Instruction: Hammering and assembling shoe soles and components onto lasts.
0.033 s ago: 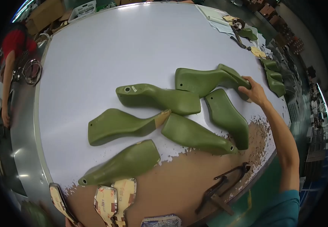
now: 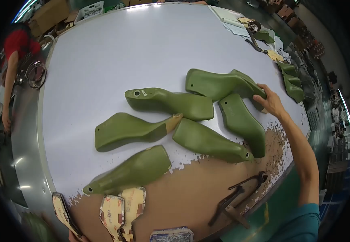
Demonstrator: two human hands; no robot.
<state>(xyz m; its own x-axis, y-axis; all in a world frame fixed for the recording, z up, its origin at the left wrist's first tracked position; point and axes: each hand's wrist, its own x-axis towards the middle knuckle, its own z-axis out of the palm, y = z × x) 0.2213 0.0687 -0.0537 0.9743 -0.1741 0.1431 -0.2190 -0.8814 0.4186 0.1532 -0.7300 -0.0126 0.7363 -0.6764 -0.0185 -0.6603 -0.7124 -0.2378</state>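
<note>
Green shoe lasts lie spread over the middle of the table. At the far right, my right hand grips the end of one shoe last, thumb on the near side and fingers over the top. That last lies partly behind another last. Below it is a last with a small hole. Others lie to the left, including one with a tan toe patch and one with a metal-ringed hole. At the lower left edge, my left hand shows only fingertips, closed on the end of a beige, dark-edged sole-shaped piece.
Two more beige sole-shaped pieces lie at the front. Dark metal bracket-like parts rest near the right front edge. More green pieces and papers line the far right. A person in red stands beyond the left edge.
My right hand has come slightly nearer, and the last in it has shifted slightly with it. The whole view has moved a little; the other lasts keep their layout.
</note>
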